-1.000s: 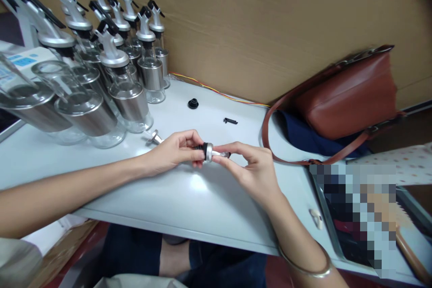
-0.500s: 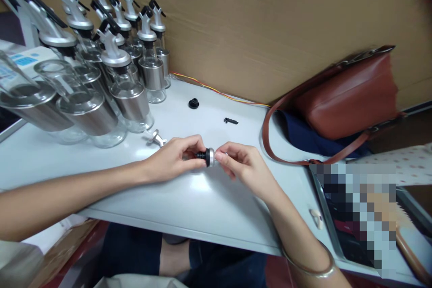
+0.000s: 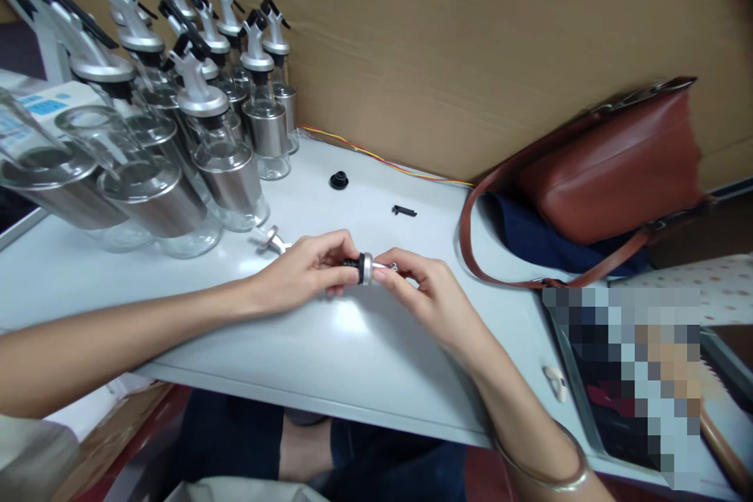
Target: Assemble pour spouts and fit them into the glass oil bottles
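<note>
Between my two hands lies a silver pourer spout (image 3: 368, 268) with a black ribbed stopper at its left end, held level just above the table. My left hand (image 3: 314, 271) is closed around the black stopper. The fingers of my right hand (image 3: 420, 290) pinch the thin silver spout end. Left of my left hand, a second silver pourer spout (image 3: 273, 240) lies on the table, partly behind that hand. Farther back are a black rubber stopper (image 3: 339, 180) and a small black lever (image 3: 405, 211).
Several glass bottles with steel sleeves (image 3: 229, 176) crowd the left of the white table (image 3: 329, 353), most topped with pourers. A brown leather bag (image 3: 617, 165) rests on dark blue cloth at the right. A cardboard wall (image 3: 441, 39) stands behind, with thin wires (image 3: 382, 161) along its base.
The pourer stays in both hands, turned slightly, and more of its thin spout shows between my right fingers. The loose parts on the table have not moved.
</note>
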The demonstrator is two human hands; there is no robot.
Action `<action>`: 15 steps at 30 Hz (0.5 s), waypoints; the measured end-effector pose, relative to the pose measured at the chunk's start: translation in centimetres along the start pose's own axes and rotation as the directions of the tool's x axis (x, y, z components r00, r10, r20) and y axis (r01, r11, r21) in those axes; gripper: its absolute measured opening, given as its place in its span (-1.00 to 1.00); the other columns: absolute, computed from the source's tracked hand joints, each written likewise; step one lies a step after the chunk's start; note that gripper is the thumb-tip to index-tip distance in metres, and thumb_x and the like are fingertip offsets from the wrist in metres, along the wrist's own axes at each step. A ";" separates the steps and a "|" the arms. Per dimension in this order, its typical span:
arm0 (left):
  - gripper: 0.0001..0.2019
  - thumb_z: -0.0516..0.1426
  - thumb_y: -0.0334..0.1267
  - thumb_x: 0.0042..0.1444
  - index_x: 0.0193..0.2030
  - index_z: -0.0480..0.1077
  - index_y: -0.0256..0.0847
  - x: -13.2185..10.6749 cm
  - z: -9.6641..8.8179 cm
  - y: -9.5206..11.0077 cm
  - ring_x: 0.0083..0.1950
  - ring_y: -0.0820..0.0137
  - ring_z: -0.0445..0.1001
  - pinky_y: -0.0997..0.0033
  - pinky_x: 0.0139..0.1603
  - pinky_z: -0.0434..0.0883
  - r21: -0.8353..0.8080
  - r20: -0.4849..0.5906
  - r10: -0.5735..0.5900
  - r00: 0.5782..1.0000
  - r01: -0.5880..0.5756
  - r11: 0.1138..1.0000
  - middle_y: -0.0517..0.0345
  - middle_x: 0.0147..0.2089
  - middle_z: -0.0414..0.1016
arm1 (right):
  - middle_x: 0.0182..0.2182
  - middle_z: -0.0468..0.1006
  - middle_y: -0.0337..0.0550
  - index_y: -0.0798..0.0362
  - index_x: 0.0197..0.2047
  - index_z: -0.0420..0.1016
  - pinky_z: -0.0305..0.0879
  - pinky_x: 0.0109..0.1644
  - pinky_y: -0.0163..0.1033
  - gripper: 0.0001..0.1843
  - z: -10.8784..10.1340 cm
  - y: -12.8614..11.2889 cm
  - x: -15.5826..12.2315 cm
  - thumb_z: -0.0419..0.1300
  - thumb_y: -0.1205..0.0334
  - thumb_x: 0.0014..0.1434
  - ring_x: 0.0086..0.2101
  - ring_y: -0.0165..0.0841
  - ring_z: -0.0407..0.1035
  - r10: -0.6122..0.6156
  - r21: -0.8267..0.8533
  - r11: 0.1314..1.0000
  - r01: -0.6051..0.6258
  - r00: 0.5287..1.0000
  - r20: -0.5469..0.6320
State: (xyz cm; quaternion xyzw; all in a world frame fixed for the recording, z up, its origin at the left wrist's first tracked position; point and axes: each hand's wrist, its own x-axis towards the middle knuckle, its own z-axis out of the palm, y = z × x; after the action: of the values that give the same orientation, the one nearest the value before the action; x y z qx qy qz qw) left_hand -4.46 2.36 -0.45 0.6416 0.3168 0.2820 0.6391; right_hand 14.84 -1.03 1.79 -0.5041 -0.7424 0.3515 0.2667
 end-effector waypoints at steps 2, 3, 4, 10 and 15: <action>-0.85 0.14 -0.25 0.10 -0.37 0.24 -0.23 0.2 0.0 0.0 -0.55 0.56 0.29 0.52 -0.49 0.22 -0.111 0.029 -0.051 0.998 0.054 0.992 0.32 -0.57 0.35 | -0.49 0.47 -0.22 0.08 -0.31 0.46 0.12 -0.41 -0.35 -0.76 -0.1 0.1 -0.2 0.06 0.16 0.29 -0.49 -0.44 0.27 -0.116 -0.162 0.980 0.113 0.993 -0.013; -0.84 0.15 -0.25 0.10 -0.37 0.23 -0.23 0.2 -0.1 0.0 -0.58 0.57 0.28 0.53 -0.52 0.20 -0.160 0.051 -0.081 0.995 0.088 0.983 0.32 -0.59 0.35 | -0.48 0.48 -0.20 0.08 -0.31 0.46 0.13 -0.39 -0.35 -0.76 -0.1 0.1 -0.2 0.05 0.18 0.30 -0.49 -0.43 0.29 -0.184 -0.229 0.957 0.176 0.983 -0.015; -0.83 0.16 -0.24 0.08 -0.38 0.23 -0.23 0.3 -0.1 0.0 -0.61 0.58 0.27 0.54 -0.55 0.17 -0.211 0.073 -0.113 0.991 0.126 0.969 0.32 -0.60 0.36 | -0.48 0.49 -0.19 0.08 -0.32 0.46 0.15 -0.37 -0.34 -0.75 -0.1 0.2 -0.3 0.04 0.19 0.32 -0.48 -0.42 0.30 -0.249 -0.286 0.929 0.234 0.968 -0.018; -0.72 0.26 -0.18 -0.04 -0.40 0.23 -0.24 0.6 -0.4 -0.2 -0.63 0.62 0.23 0.58 -0.63 0.02 -0.446 0.180 -0.268 0.947 0.321 0.836 0.31 -0.59 0.33 | -0.52 0.47 -0.16 0.08 -0.27 0.46 0.14 -0.34 -0.29 -0.70 0.2 0.6 -0.3 -0.04 0.17 0.36 -0.50 -0.37 0.28 -0.431 -0.491 0.787 0.372 0.902 -0.007; -0.72 0.23 -0.14 0.03 -0.36 0.20 -0.21 0.6 -0.2 -0.5 -0.60 0.60 0.18 0.57 -0.57 0.05 -0.295 0.116 -0.131 0.985 0.160 0.942 0.38 -0.60 0.28 | -0.52 0.47 -0.17 0.07 -0.33 0.44 0.13 -0.36 -0.30 -0.70 0.2 0.4 -0.1 -0.04 0.21 0.35 -0.51 -0.39 0.27 -0.367 -0.424 0.841 0.337 0.930 0.013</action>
State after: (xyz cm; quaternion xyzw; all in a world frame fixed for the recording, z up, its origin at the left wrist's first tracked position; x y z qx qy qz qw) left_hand -4.25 2.96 -1.01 0.5233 0.2859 0.2484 0.7633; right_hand 14.98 -1.10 1.36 -0.4163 -0.8705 0.1114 0.2376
